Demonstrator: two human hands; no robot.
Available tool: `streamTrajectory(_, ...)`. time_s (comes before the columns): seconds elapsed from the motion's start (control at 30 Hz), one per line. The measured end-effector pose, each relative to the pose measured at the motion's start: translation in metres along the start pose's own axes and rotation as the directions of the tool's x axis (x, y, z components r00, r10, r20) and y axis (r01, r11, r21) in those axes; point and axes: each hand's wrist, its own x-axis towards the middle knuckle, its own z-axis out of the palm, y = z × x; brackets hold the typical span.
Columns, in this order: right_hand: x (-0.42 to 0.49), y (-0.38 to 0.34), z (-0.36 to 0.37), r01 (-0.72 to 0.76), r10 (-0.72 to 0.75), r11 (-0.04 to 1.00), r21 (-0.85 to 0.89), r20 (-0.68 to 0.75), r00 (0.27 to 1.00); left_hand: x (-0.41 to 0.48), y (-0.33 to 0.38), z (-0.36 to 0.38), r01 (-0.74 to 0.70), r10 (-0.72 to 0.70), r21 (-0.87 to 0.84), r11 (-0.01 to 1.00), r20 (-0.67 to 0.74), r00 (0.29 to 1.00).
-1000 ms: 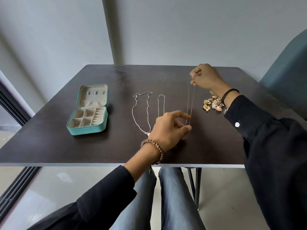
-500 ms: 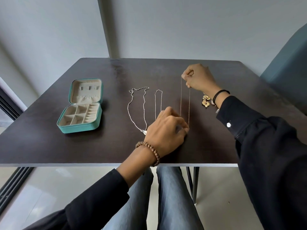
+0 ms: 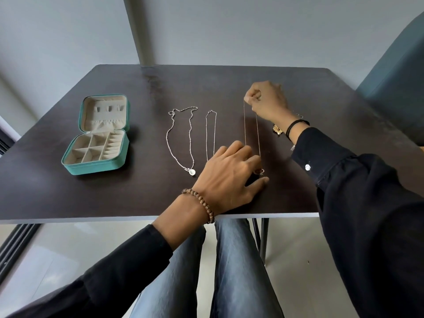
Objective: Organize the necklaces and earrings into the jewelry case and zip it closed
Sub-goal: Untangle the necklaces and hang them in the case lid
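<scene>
The right hand (image 3: 266,99) pinches the top of a thin necklace (image 3: 251,134), the left hand (image 3: 229,177) rests loose-fingered by its pendant at 6 o'clock, two other necklaces (image 3: 190,138) lie at 9 o'clock, the open jewelry case (image 3: 96,166) farther that way, and earrings (image 3: 277,129) at 3 o'clock.

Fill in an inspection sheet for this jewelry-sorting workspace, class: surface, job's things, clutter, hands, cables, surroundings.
Surface: dark table, one person seated at it.
Job's things: teal jewelry case open, compartments empty; beaded necklace and thin necklace lying flat; fine necklace stretched between the hands; gold earrings partly hidden behind the right wrist.
Clutter: nothing seen.
Hands: right hand pinches the fine necklace's top end; left hand rests over its pendant end, grip unclear.
Cables: nothing seen.
Surroundings: grey wall, blue chair at right.
</scene>
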Motion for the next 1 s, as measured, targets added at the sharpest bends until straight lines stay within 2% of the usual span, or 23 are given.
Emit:
streamTrajectory(0.3,-0.005,0.008,-0.003,0.065,-0.059,0.994,-0.09,0.073,0.996,-0.003,0.004,0.003,-0.071,0.071,0.011,0.997,0.053,0.996)
streamTrajectory(0.53,-0.008,0.012,-0.003,0.079,-0.072,0.993,-0.093,0.073,0.995,-0.003,-0.002,-0.003,-0.136,0.134,0.017,0.991,0.092,0.987)
streamTrajectory(0.77,-0.007,0.009,-0.004,0.065,-0.057,0.993,-0.102,0.08,0.995,-0.001,-0.005,-0.007,-0.151,0.153,-0.019,0.988,0.157,0.976)
streamTrajectory(1.0,-0.003,0.003,-0.003,0.104,-0.076,0.977,-0.185,0.153,0.985,-0.001,-0.005,-0.01,-0.127,0.13,-0.03,0.991,0.169,0.977)
